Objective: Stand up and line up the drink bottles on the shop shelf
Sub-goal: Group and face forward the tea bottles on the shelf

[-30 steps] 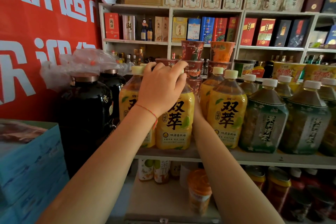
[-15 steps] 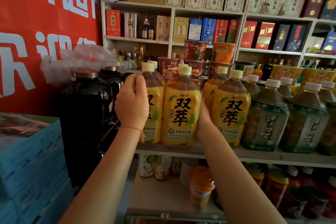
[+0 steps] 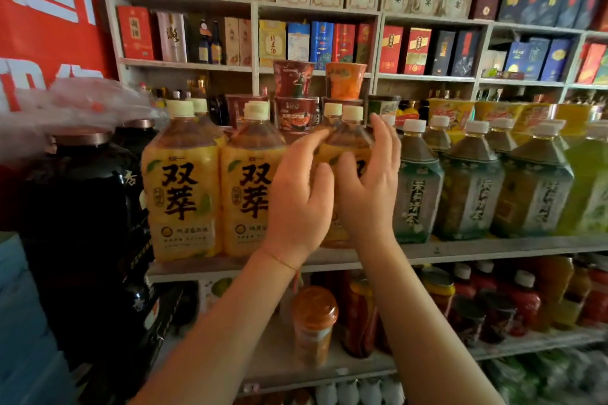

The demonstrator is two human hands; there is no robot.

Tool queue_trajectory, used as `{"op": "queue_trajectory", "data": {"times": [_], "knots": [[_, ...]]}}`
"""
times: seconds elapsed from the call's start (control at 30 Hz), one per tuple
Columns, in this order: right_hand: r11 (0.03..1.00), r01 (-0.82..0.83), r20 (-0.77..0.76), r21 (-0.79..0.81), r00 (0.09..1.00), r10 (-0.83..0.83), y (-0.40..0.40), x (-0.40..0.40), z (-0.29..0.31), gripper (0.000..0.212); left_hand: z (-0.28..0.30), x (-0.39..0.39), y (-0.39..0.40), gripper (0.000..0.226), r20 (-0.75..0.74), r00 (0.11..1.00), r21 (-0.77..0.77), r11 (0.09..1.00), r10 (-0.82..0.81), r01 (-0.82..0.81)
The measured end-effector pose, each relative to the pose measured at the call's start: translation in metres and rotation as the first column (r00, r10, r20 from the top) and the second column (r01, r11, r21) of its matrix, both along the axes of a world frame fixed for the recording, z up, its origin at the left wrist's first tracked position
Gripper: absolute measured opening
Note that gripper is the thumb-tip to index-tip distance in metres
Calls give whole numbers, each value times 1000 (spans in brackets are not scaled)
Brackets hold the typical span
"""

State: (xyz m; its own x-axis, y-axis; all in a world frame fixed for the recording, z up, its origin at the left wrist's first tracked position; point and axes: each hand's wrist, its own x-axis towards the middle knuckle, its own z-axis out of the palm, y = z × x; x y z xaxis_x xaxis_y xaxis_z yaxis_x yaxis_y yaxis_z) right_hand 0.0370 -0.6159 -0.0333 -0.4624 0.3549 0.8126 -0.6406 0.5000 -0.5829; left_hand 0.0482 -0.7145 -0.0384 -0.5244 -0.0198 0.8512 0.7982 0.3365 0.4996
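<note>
1. On the shop shelf, three yellow-label bottles upright in the front row: the first yellow bottle beside the black jars, the second yellow bottle just beside it, the third yellow bottle mostly hidden behind both hands.
2. Left hand now over at the third bottle's left side, no longer against the leftmost bottle as half a second ago; fingers loosely spread, palm toward the bottle, contact hard to judge through the blur.
3. Right hand up at the same bottle's right side, fingers extended and apart, thumb near the left hand's thumb; earlier tucked low between the second and third bottles. Cannot tell whether either hand actually grips.
4. First and second bottles now side by side with labels facing front, closer to the black jars than before.
5. Right of the hands, green-label bottles standing in a row along the same shelf, white caps up, as earlier.
6. Behind the yellow bottles, stacked noodle cups, unchanged.
7. Below, a lower shelf with an orange-lidded jar and red drink bottles.
</note>
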Motion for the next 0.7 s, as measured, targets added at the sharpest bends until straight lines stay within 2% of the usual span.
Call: {"op": "queue_trajectory", "data": {"times": [0.07,0.1,0.17,0.23,0.27,0.4,0.57,0.7], "knots": [[1000,-20,127,2,992,19,9,-4,0,61,5,-2,18,49,245,954,110,983,-170,147],[999,-22,164,24,986,18,11,-4,0,62,6,-3,24,47,329,911,200,961,-249,190],[995,-20,201,101,980,0,14,-3,0,64,2,-15,33,35,435,854,323,935,-285,148],[988,-47,260,145,966,8,16,0,1,67,-7,-25,37,46,508,807,385,918,-301,99],[985,-75,299,154,954,26,17,3,2,70,-13,-30,40,50,529,796,387,918,-295,83],[967,-216,412,137,900,143,26,10,-1,82,-28,-36,54,31,500,814,489,872,-296,17],[931,-349,528,-110,773,352,35,8,-20,93,-29,-33,59,46,539,842,308,938,-35,-158],[896,-399,524,-195,730,439,36,8,-30,101,-16,-35,62,42,580,809,445,870,-97,-214]]}}
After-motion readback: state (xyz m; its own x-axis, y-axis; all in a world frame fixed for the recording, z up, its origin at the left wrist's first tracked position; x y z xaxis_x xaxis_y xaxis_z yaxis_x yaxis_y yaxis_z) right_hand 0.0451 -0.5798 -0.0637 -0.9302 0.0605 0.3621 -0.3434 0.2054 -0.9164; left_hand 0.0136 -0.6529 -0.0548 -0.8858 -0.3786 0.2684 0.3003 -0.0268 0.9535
